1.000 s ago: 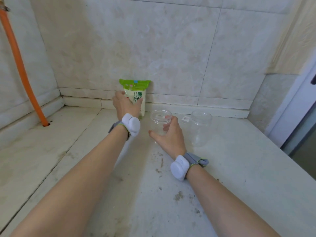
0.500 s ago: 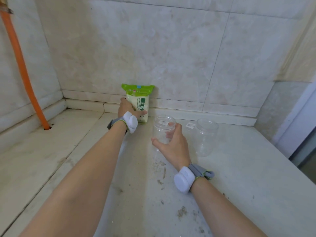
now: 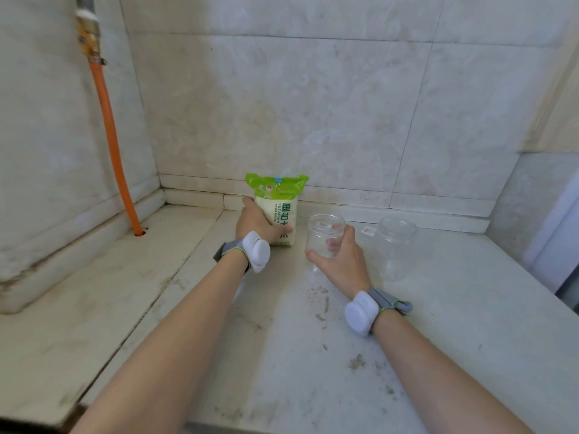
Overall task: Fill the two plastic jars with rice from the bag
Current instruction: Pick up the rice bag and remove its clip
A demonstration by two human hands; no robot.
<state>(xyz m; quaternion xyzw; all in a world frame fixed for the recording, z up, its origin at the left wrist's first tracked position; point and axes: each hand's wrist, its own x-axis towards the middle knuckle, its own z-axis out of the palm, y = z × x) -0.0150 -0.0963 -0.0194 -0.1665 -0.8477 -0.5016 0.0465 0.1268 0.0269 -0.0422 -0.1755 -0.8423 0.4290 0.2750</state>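
A green-topped bag of rice (image 3: pixel 279 204), clipped at the top with a small blue clip, stands upright against the back wall. My left hand (image 3: pixel 257 223) wraps around its lower left side, thumb across the front. To its right stands an open clear plastic jar (image 3: pixel 324 236); my right hand (image 3: pixel 340 260) curls around its right and near side. A second clear plastic jar (image 3: pixel 396 245), also open, stands untouched further right. Both jars look empty.
The pale stone counter (image 3: pixel 282 355) is stained with dark specks near the middle. An orange hose (image 3: pixel 111 136) runs down the left wall into a hole in the counter. A small white tag (image 3: pixel 366 230) lies between the jars near the back wall.
My left hand has closed around the rice bag's side. My right hand has moved onto the nearer jar. The camera has tilted upward, showing more wall.
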